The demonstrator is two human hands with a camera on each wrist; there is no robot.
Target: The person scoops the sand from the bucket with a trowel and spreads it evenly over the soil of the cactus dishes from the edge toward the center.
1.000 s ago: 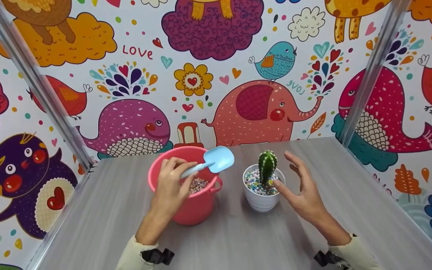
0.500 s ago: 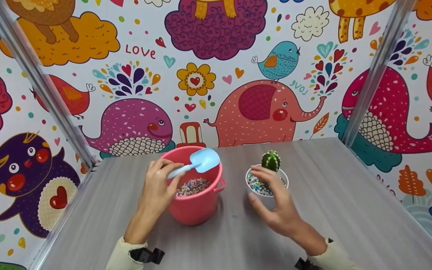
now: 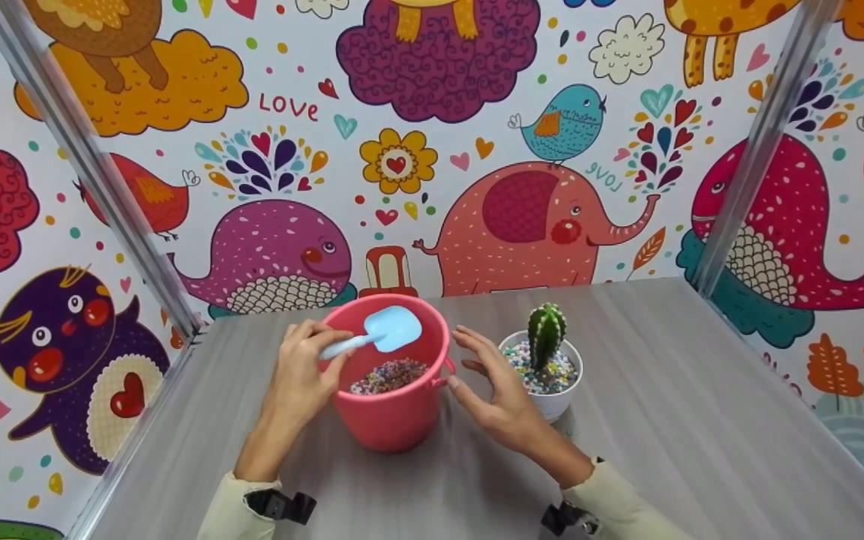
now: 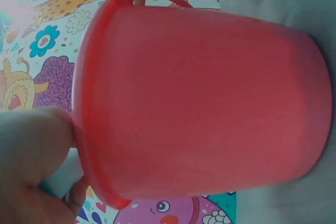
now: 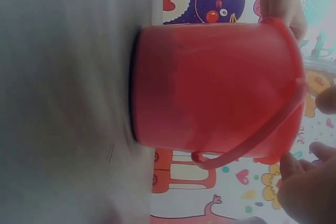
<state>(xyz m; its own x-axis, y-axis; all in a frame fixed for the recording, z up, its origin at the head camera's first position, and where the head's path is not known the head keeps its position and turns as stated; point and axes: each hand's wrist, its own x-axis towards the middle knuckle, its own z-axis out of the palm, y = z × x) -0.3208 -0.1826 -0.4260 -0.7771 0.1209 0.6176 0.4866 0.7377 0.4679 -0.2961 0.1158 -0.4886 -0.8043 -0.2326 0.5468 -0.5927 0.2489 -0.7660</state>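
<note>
L hand (image 3: 301, 379) pinches the light-blue shovel (image 3: 393, 328) by its handle, btwn thumb & fingers; in head view the blade shows over the mouth of the pink bucket (image 3: 387, 424), pointing R. Bucket is upright on the grey table (image 3: 687, 375), w/ multicol. beads (image 3: 389, 376) inside. R hand (image 3: 503, 401) is just R of the bucket, by its bail (image 5: 252, 135), fingers & thumb spread apart; can't tell if fingertips touch it. White pot (image 3: 552, 405) w/ a cactus (image 3: 547, 334) stands upright, R of R hand. Cartoon-print wall (image 3: 469, 262) behind.
</note>
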